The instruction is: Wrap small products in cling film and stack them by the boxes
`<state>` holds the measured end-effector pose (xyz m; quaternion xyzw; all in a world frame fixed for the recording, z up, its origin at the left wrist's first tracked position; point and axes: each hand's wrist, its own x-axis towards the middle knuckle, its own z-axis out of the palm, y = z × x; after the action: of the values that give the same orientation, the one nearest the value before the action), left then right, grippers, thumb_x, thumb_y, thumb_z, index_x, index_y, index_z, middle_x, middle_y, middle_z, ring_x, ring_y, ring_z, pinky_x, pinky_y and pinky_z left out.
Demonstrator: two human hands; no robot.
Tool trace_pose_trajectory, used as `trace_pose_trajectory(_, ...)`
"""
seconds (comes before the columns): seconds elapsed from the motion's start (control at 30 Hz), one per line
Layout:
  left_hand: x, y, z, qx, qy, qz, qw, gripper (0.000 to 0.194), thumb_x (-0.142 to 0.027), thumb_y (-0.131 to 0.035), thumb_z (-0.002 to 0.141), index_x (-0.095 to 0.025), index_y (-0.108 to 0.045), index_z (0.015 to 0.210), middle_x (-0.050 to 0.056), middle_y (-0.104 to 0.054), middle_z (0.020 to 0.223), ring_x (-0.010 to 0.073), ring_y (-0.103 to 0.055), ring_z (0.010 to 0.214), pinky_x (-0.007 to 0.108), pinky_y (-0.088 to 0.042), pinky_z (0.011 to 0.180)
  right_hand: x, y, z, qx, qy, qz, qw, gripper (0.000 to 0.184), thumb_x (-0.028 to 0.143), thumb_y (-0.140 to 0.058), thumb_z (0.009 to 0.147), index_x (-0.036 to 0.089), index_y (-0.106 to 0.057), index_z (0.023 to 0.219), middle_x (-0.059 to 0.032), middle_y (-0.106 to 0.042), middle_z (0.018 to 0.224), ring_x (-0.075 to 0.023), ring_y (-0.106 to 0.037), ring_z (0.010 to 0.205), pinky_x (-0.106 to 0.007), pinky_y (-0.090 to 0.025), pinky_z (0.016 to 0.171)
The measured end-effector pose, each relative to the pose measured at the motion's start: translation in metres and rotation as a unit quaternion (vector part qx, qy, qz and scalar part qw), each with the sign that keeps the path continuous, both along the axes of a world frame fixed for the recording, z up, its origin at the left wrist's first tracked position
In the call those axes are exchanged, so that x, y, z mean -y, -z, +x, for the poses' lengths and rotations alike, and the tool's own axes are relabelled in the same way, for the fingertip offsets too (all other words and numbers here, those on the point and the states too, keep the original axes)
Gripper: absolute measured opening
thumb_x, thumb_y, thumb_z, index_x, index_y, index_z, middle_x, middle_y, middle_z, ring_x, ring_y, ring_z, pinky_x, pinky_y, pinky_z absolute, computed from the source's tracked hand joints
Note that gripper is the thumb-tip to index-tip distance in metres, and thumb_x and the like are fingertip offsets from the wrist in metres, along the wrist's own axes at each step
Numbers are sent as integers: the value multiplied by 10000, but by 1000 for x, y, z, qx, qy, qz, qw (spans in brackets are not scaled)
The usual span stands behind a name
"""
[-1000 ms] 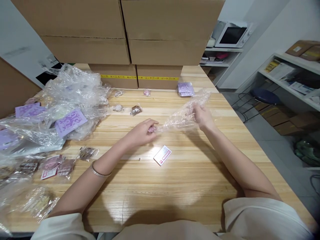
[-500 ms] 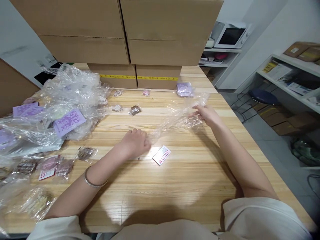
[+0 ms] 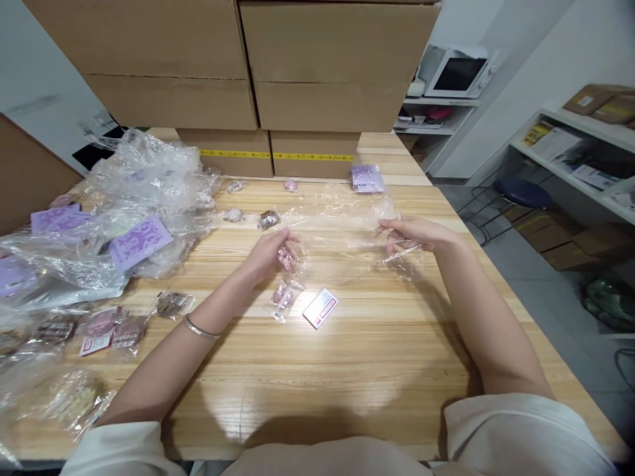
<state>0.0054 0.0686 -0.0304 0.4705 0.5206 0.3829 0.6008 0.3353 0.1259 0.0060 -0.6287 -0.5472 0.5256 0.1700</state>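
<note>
A clear plastic bag (image 3: 337, 231) stretches between my two hands, just above the wooden table. My left hand (image 3: 274, 251) pinches its left side, fingers curled toward the film. Its right side is gripped by my right hand (image 3: 409, 233), thumb and fingers bent around the plastic. Below my left hand lies a small pink wrapped snack (image 3: 286, 295). Right of that snack sits a white card with red print (image 3: 321, 308). Beyond my left hand rests a brown wrapped snack (image 3: 269, 219).
Crumpled clear bags (image 3: 143, 172) with purple cards (image 3: 141, 243) heap at the left. Several wrapped snacks (image 3: 171, 304) lie nearer me. Cardboard boxes (image 3: 317, 155) stand along the back. A purple packet (image 3: 367, 178) lies at the back right.
The pink snack has come out of my left hand onto the table beside the card. My left hand then moved up to the bag, which is now spread wider between both hands.
</note>
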Motion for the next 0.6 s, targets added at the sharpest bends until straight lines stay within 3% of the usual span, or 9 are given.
trace_pose_trajectory(0.13, -12, 6, -14, 49, -23, -57, 997, 311, -320, -457, 989, -90, -655, 926, -7, -570, 532, 93, -501, 362, 200, -378, 344, -13, 20, 12, 20, 60, -2, 998, 433, 620, -691, 766, 193, -651, 711, 41, -437, 432, -94, -305, 367, -247, -210, 366)
trace_pose_trajectory(0.23, -15, 11, -15, 42, -30, -67, 996, 243, -282, -480, 972, -89, -627, 979, -5, -584, 552, 96, -508, 371, 193, -377, 339, -21, 36, 15, 68, 80, 31, 994, 444, 619, -628, 815, 198, -616, 676, 25, -464, 443, -103, -306, 371, -260, -265, 393)
trace_pose_trajectory(0.3, -18, 12, -16, 52, -33, -58, 996, 239, -302, -494, 960, -104, -606, 1031, 15, -631, 643, 111, -568, 443, 207, -435, 393, -22, 40, 13, 133, 88, 76, 984, 433, 586, -573, 860, 188, -623, 695, -10, -515, 482, -135, -388, 400, -284, -332, 438)
trace_pose_trajectory(0.4, -23, 8, -23, 6, -40, -40, 998, 331, -418, -458, 958, -129, -610, 1010, 58, -675, 791, 139, -633, 590, 247, -500, 529, -12, 33, 2, 225, 117, 161, 954, 347, 473, -603, 862, 138, -658, 934, -127, -656, 768, -249, -601, 679, -361, -443, 624)
trace_pose_trajectory(0.47, -21, 0, -28, -151, -38, -3, 988, 410, -529, -480, 920, -147, -628, 902, 71, -675, 778, 163, -627, 626, 251, -465, 550, 4, 20, -12, 297, 118, 290, 902, 406, 368, -637, 838, 116, -605, 1155, -201, -638, 1067, -333, -598, 980, -435, -442, 802)
trace_pose_trajectory(0.5, -17, -5, -30, -255, -20, 18, 967, 454, -594, -516, 877, -158, -633, 821, 72, -668, 736, 178, -617, 621, 254, -436, 541, 14, 13, -21, 327, 90, 375, 863, 445, 318, -629, 834, 116, -575, 1227, -218, -598, 1179, -360, -556, 1091, -466, -418, 875)
trace_pose_trajectory(0.53, -12, -11, -31, -353, 19, 31, 935, 495, -652, -556, 821, -170, -630, 732, 74, -659, 689, 192, -607, 608, 258, -410, 535, 25, 5, -30, 327, 26, 429, 841, 426, 277, -592, 848, 121, -573, 1245, -219, -579, 1222, -365, -533, 1138, -476, -402, 914)
trace_pose_trajectory(0.6, 3, -23, -28, -483, 149, 22, 863, 555, -727, -615, 711, -190, -600, 568, 74, -644, 605, 211, -597, 575, 270, -385, 540, 49, -6, -50, 253, -184, 454, 834, 335, 216, -530, 868, 172, -620, 1187, -162, -627, 1144, -314, -568, 1085, -436, -421, 912)
